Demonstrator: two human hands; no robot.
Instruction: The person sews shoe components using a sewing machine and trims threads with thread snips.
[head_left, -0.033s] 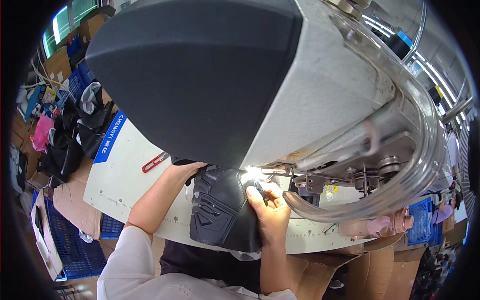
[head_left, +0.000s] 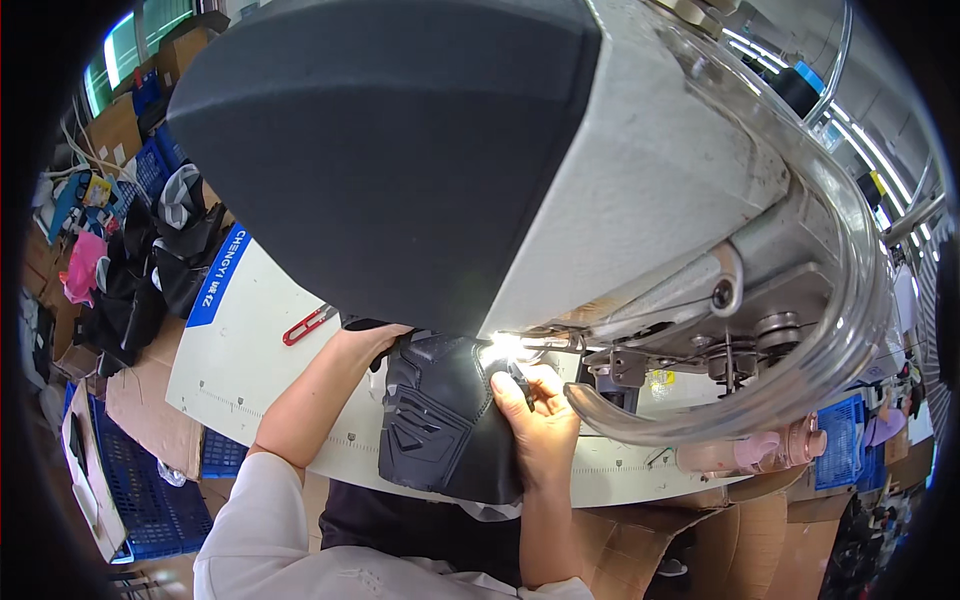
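A black moulded panel (head_left: pixel 430 425) with raised ridges lies under the head of a sewing machine (head_left: pixel 400 180), its lower end reaching past the table's near edge. My right hand (head_left: pixel 540 405) pinches the panel's right edge between thumb and fingers, just below the bright lamp at the needle area. My left hand (head_left: pixel 378 338) rests at the panel's upper left; the machine head hides its fingers. Glare and the head cover the needle itself. Left of my left forearm, a pair of red thread snips (head_left: pixel 308 325) lies on the pale table (head_left: pixel 240 350).
A clear curved tube guard (head_left: pixel 640 428) juts out at the right. Behind it a pink bottle (head_left: pixel 755 453) lies near the table edge. Blue crates (head_left: pixel 150 490) and dark fabric pieces (head_left: pixel 125 290) stand at left. Cardboard (head_left: pixel 690 550) hangs below the table at right.
The machine's metal take-up lever, blurred before, is now sharp and lower. My hands and the panel look unchanged.
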